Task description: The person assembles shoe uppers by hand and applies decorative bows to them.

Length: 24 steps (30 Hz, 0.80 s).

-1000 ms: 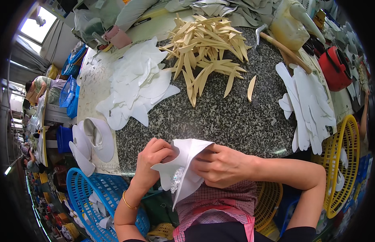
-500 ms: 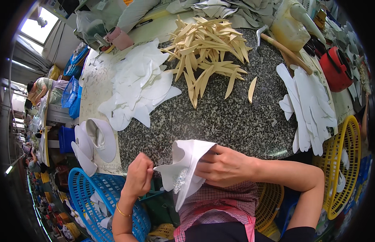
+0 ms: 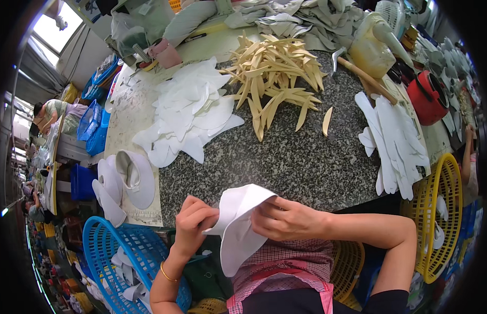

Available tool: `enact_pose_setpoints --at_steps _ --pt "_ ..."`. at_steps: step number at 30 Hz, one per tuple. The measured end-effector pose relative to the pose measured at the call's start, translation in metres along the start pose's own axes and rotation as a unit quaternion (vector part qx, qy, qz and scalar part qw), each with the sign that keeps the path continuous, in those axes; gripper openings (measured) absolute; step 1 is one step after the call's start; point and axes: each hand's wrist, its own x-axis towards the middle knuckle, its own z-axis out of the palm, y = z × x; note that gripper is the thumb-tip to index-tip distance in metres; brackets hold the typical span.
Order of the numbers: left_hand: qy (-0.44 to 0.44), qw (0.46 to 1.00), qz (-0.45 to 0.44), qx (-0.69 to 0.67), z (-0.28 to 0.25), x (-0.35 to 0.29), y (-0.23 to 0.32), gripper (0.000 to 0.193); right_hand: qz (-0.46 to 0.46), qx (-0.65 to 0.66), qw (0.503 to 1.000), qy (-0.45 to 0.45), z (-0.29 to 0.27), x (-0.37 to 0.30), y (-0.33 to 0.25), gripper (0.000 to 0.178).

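At the tabletop's (image 3: 290, 162) near edge, here's the curved white piece (image 3: 241, 206) hanging between left hand (image 3: 192, 220), pinching one edge, and right hand (image 3: 283, 217), clasping another, seemingly to spread it, with cream strips (image 3: 277, 70) heaped beyond, apparently for easy reach.

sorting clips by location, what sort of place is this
Probably a workshop or small factory, perhaps one for shoes: white cut pieces and curved tan strips lie in piles on the speckled table, with a wooden-handled hammer at the right.
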Motion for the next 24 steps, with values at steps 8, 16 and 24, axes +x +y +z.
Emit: enact_pose_setpoints --at_steps 8,16,24 --pt "-0.192 0.976 -0.038 -0.094 0.027 0.031 -0.008 0.024 0.015 0.062 0.998 0.011 0.003 -0.003 -0.009 0.044" --pt "-0.236 0.963 -0.01 -0.132 0.044 -0.014 -0.071 0.028 0.022 0.115 0.992 0.047 -0.005 -0.004 -0.017 0.023" --pt "-0.212 0.961 -0.049 -0.167 0.031 -0.036 -0.075 0.017 0.04 0.126 0.984 0.123 0.0 -0.002 -0.009 0.025"
